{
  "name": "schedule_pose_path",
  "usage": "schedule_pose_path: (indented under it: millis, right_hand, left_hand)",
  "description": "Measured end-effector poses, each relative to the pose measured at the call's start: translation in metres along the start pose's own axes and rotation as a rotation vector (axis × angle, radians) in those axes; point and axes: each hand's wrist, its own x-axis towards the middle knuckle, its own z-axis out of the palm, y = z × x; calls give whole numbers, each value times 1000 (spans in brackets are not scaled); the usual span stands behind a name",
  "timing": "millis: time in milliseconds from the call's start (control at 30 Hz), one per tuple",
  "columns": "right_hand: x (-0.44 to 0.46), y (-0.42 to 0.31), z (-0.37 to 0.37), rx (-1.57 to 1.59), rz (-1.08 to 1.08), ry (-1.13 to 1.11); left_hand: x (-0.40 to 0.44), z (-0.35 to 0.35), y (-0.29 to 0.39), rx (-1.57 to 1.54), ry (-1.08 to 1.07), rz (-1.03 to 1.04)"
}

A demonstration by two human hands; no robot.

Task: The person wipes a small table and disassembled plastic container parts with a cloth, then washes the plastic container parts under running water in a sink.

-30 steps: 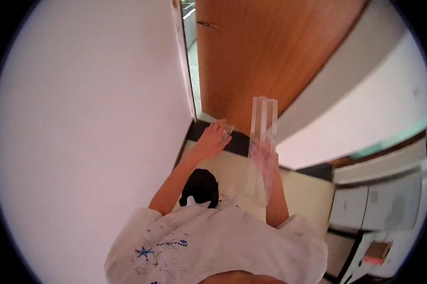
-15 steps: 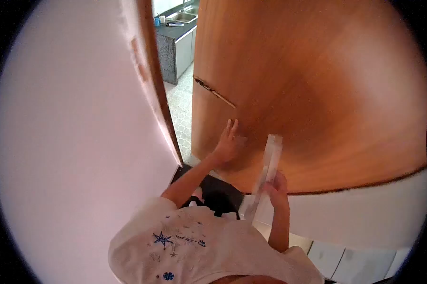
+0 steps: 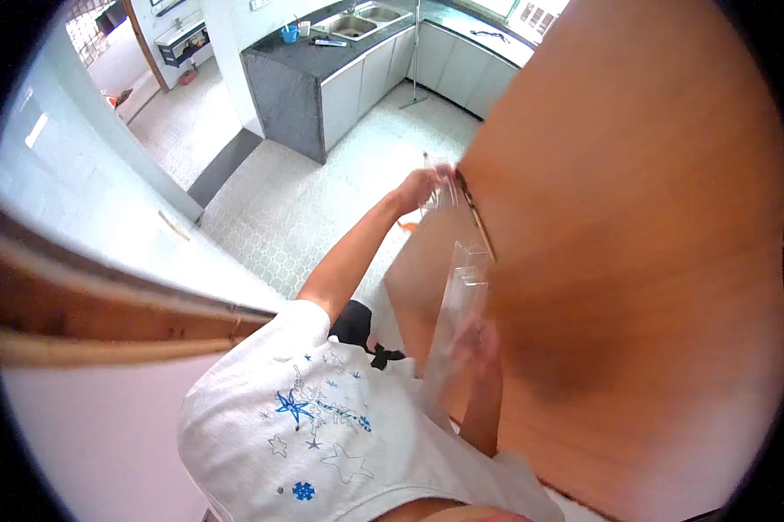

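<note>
passage past the door (image 3: 618, 217) appears under way, left hand (image 3: 420, 188) gripping small clear container (image 3: 447, 195), right hand (image 3: 480, 344), apart, gripping long clear container (image 3: 449, 324); next move likely calls for keeping both unbumped.

Double sink (image 3: 346, 27) in a dark counter (image 3: 289, 61), blue cup (image 3: 289, 35) (white cup (image 3: 304, 29) just beside), pale cabinets (image 3: 361, 85), tiled floor (image 3: 261, 187)
</note>
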Motion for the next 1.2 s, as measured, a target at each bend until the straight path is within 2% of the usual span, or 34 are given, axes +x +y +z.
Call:
schedule_pose_path:
  millis: [33, 67, 167, 200, 267, 333, 367, 500, 533, 600, 667, 700, 733, 800, 867, 933, 1000, 1067, 1133, 1200]
  right_hand:
    - [3, 0, -1, -232, -118, -34]
    - [9, 9, -5, -247, -112, -17]
    - [45, 31, -22, -328, -52, 156]
    - [62, 37, -35, -318, -109, 71]
    - [104, 34, -40, -290, -166, 8]
    - [161, 18, -40, -266, -152, 52]
    - [186, 9, -36, -292, -148, 42]
    - [281, -20, -28, -284, -251, 91]
    - [302, -29, -26, -315, -248, 84]
    - [341, -42, -26, -340, -223, 65]
    - [379, -45, -26, -321, -230, 243]
    - [397, -34, -50, -423, -175, 305]
    - [421, -32, -56, -408, -156, 270]
    - [474, -29, -61, -346, -204, 344]
    - [542, -35, -65, -284, -219, 354]
    - [621, -47, -78, -320, -190, 310]
    - [701, -69, -74, -384, -193, 283]
    - [775, -86, -64, -610, -210, 219]
    - [873, -86, -48, -677, -130, 65]
    - [966, -68, -39, -884, -71, -71]
  left_hand:
    - [8, 4, 2, -60, -55, -66]
    - [17, 2, -13, -139, -112, -144]
    - [43, -3, -27, -114, -381, -79]
    - [49, 3, -31, -149, -443, -95]
    - [63, 18, -31, 207, -558, 121]
    - [107, 15, -65, -210, -691, -117]
    - [116, 13, -74, -177, -679, -196]
    - [145, -25, -82, 246, -800, -25]
    - [154, -47, -81, 285, -810, -118]
    - [166, -94, -91, 153, -559, -434]
    - [183, -147, -83, 227, -240, -609]
    - [196, -191, -117, 296, -57, -568]
    - [210, -234, -134, 316, 90, -593]
    - [228, -304, -123, 107, 356, -637]
    - [239, -364, -88, 28, 519, -647]
    - [248, -459, -104, 53, 579, -501]
    - [253, -490, -42, -28, 902, -596]
    - [254, -545, -27, 22, 1098, -559]
    - [262, -599, 18, -129, 1094, -432]
    - [284, -612, 72, -20, 1215, -258]
